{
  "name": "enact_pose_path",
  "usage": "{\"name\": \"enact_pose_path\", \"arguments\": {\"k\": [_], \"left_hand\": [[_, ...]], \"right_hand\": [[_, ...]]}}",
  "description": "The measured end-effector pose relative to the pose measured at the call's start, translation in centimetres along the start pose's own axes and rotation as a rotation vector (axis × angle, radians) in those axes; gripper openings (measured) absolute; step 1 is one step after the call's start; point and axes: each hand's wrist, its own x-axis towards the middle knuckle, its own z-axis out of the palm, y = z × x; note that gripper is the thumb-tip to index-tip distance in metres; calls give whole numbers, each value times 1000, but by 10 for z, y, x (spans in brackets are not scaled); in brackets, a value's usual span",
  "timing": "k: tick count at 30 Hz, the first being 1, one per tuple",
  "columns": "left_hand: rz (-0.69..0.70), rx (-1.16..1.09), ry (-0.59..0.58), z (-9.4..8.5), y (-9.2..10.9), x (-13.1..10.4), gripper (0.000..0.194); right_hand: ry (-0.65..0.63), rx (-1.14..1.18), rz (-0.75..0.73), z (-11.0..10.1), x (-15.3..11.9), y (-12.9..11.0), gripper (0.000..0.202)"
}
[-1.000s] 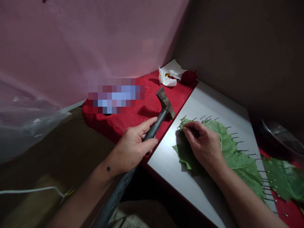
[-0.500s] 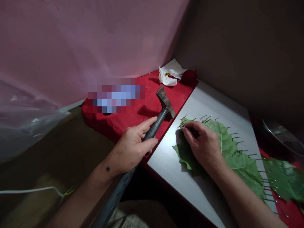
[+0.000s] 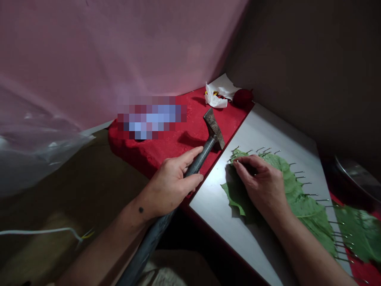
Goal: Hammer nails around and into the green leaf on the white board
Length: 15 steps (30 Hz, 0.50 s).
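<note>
My left hand (image 3: 171, 184) is wrapped round the dark handle of a hammer (image 3: 214, 129), whose worn metal head points away over the red cloth. The handle runs back beneath my forearm. A large green leaf (image 3: 311, 214) lies on a white board (image 3: 205, 206), with several nails (image 3: 299, 172) standing along its far and right edges. At the leaf's upper left end, my right hand (image 3: 262, 176) is closed in a pinch on what looks like a nail, its small shiny head showing at the fingertips. The palm hides part of the leaf.
Red cloth (image 3: 190, 115) covers the surface behind the board. White paper (image 3: 218, 99) with small coloured things and a dark red ball (image 3: 242, 97) lie in the corner. Another leaf (image 3: 360, 230) and a metal bowl (image 3: 357, 171) are at right. A loose white cable (image 3: 44, 231) hangs left.
The whole view has shifted slightly, so things appear a little further right. Both hands keep their holds, and the hammer and leaf stay in the same places relative to each other.
</note>
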Motion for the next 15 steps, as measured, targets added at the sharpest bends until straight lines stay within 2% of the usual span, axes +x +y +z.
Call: {"name": "enact_pose_path", "arguments": {"k": [15], "left_hand": [[0,21,-5,-1,0,1,60]], "right_hand": [[14,8,65,-1,0,-2,14]]}}
